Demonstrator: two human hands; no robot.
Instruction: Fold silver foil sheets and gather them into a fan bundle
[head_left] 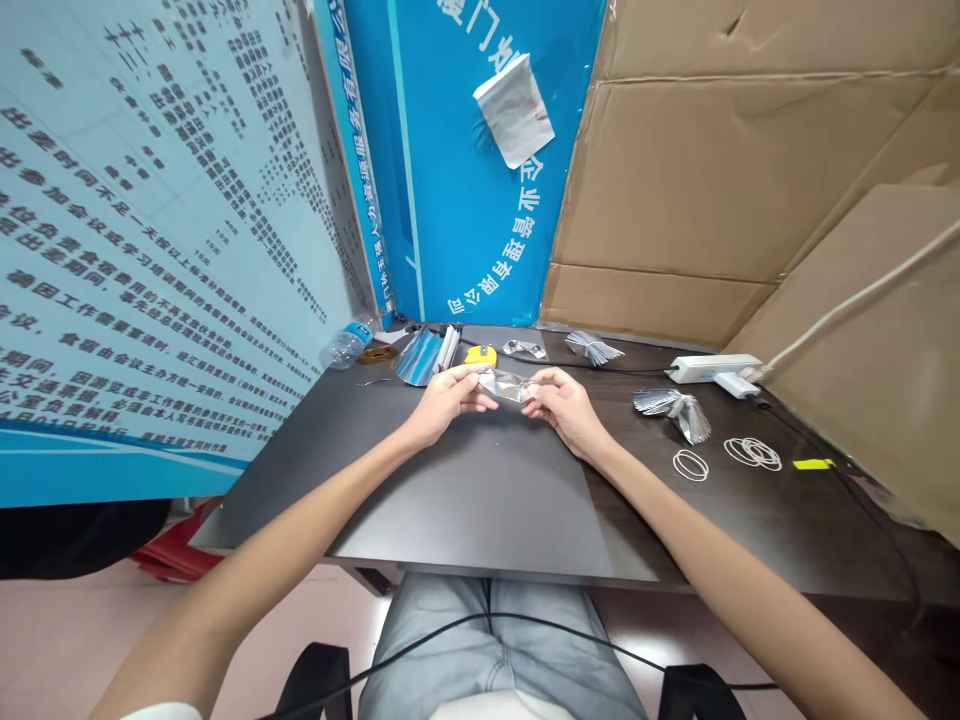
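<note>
Between my two hands, just above the dark tabletop, a small shiny silver foil packet (505, 386) is stretched out level. My left hand (446, 402) pinches its left end between thumb and fingers. The right end sits in the pinch of my right hand (564, 408). Right behind the packet lies a yellow tape measure (481, 356). A similar flat silver piece (524, 349) rests farther back. Left of these are a blue shiny sheet (420, 357) and a white stack standing beside it.
Bundled silver strips lie at the back (593, 348) and right (675, 412). White rings (752, 453), a yellow tag (813, 464) and a power strip (715, 368) with cables are on the right. A plastic bottle (347, 345) lies back left. Printed panels and cardboard (675, 180) wall the table.
</note>
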